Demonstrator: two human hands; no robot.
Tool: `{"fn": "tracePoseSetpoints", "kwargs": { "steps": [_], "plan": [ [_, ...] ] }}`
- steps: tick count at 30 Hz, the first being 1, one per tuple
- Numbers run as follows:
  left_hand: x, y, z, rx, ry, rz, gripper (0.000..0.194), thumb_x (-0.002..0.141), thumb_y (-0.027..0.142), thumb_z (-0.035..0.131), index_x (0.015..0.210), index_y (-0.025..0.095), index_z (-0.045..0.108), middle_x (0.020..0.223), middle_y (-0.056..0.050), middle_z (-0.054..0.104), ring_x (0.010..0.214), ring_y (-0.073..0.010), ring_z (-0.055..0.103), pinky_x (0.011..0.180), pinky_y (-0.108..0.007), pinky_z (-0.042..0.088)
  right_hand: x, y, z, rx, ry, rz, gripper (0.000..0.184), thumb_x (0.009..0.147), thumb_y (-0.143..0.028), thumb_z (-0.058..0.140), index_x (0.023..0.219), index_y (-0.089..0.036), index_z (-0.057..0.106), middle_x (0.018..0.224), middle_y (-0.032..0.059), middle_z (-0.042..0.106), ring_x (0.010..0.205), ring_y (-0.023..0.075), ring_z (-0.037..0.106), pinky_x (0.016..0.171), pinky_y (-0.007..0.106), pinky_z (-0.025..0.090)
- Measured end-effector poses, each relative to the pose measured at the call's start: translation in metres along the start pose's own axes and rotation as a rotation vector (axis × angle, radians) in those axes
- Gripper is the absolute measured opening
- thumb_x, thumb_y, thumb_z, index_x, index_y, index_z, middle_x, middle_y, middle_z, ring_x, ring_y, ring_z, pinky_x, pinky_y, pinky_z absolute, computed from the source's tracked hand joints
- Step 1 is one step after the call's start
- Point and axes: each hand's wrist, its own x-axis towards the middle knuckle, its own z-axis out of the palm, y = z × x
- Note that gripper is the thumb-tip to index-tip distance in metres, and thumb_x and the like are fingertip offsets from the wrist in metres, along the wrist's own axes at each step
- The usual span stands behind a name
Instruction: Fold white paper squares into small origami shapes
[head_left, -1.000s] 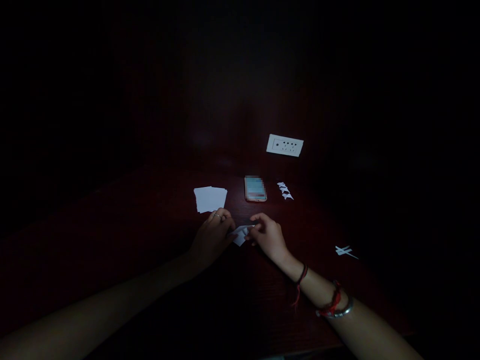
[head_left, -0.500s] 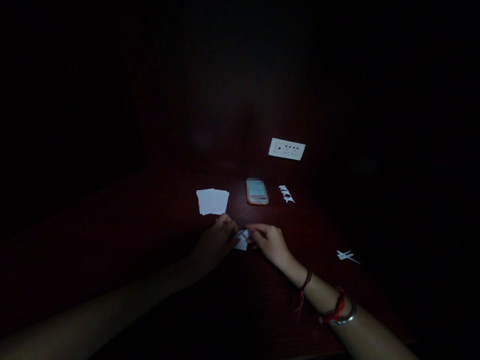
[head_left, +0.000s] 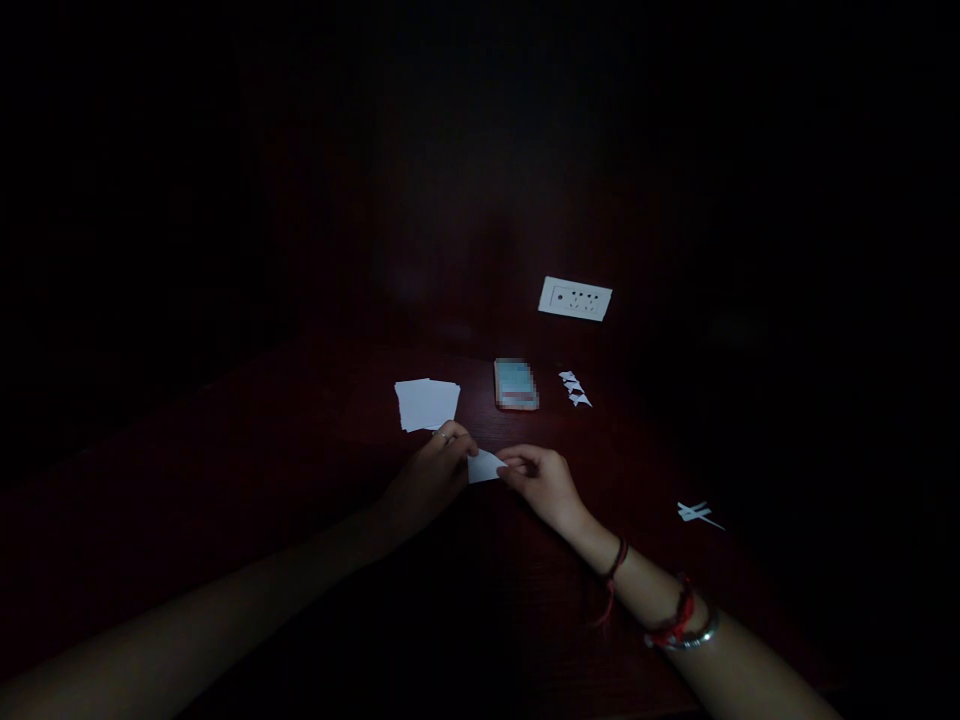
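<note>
A small white piece of paper [head_left: 484,468] is held between my two hands, just above or on the dark red table [head_left: 510,600]; I cannot tell which. My left hand [head_left: 439,470], with a ring on one finger, pinches its left side. At its right corner, the thumb and fingers of my right hand [head_left: 544,485] are closed on it. The paper looks like a wedge narrowing to the right. Beyond my left hand lies a stack of white paper sheets [head_left: 427,404].
A phone [head_left: 516,385] with a blurred screen lies past my hands. To its right are several small folded white paper pieces [head_left: 575,388]. Thin white paper strips [head_left: 694,512] lie farther right. A socket plate [head_left: 575,298] is on the dark wall behind.
The paper was squarer, with a raised fold at its upper right; now it shows a smooth wedge-shaped face. Both hands have shifted only slightly and still grip it.
</note>
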Motion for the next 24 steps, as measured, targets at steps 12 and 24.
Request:
{"fn": "tracePoseSetpoints", "kwargs": {
  "steps": [12, 24],
  "plan": [
    [-0.003, 0.014, -0.006, -0.107, 0.023, -0.075, 0.020, 0.072, 0.018, 0.052, 0.092, 0.021, 0.051, 0.103, -0.002, 0.042, 0.063, -0.0094, 0.046, 0.058, -0.024, 0.043, -0.006, -0.019, -0.005, -0.142, 0.165, -0.197, 0.017, 0.071, -0.018, 0.052, 0.085, -0.020, 0.061, 0.083, 0.0016, 0.064, 0.075, 0.0150, 0.059, 0.069, 0.026, 0.046],
    [0.002, 0.011, -0.001, -0.336, 0.179, -0.227, 0.025, 0.062, 0.025, 0.064, 0.085, 0.019, 0.055, 0.104, -0.004, 0.041, 0.073, -0.0129, 0.052, 0.055, -0.024, 0.048, -0.009, -0.028, -0.004, -0.124, 0.184, -0.390, 0.019, 0.074, -0.012, 0.048, 0.085, -0.021, 0.062, 0.091, 0.0038, 0.061, 0.089, 0.0151, 0.055, 0.082, 0.031, 0.042]
  ]
}}
